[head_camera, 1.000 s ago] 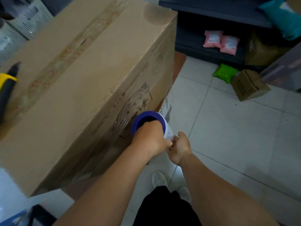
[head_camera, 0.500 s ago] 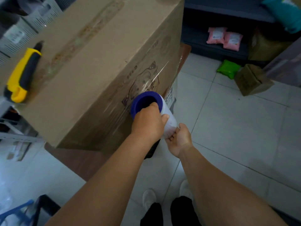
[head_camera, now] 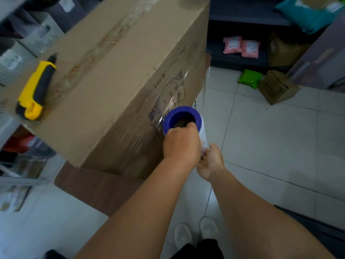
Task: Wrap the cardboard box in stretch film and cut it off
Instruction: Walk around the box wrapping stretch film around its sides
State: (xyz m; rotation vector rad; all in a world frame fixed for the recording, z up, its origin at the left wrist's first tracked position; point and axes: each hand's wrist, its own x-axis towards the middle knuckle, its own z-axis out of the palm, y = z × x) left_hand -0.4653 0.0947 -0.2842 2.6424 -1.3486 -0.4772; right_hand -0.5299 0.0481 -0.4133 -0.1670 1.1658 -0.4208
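Observation:
A large cardboard box (head_camera: pixel 115 71) stands on a low brown table (head_camera: pixel 93 191). Clear stretch film (head_camera: pixel 141 139) clings to the box's near side and runs round its far right corner. The film roll (head_camera: pixel 183 118), with a blue core, is upright close to that side. My left hand (head_camera: pixel 181 144) grips the roll's top, fingers hooked into the core. Lower down, my right hand (head_camera: pixel 211 161) holds the roll's bottom end. A yellow and black utility knife (head_camera: pixel 35 88) lies on the box top at the left.
Pale floor tiles (head_camera: pixel 270 146) spread to the right. A small cardboard box (head_camera: pixel 278 86) and a green packet (head_camera: pixel 250 78) lie on the floor near a dark shelf (head_camera: pixel 242 58) with pink packets. Grey crates (head_camera: pixel 22 53) stand at the left. My white shoes (head_camera: pixel 196 234) are below.
The view has shifted, showing more of the box top and the knife. Both hands have carried the roll along the box's near side toward me, laying film on it.

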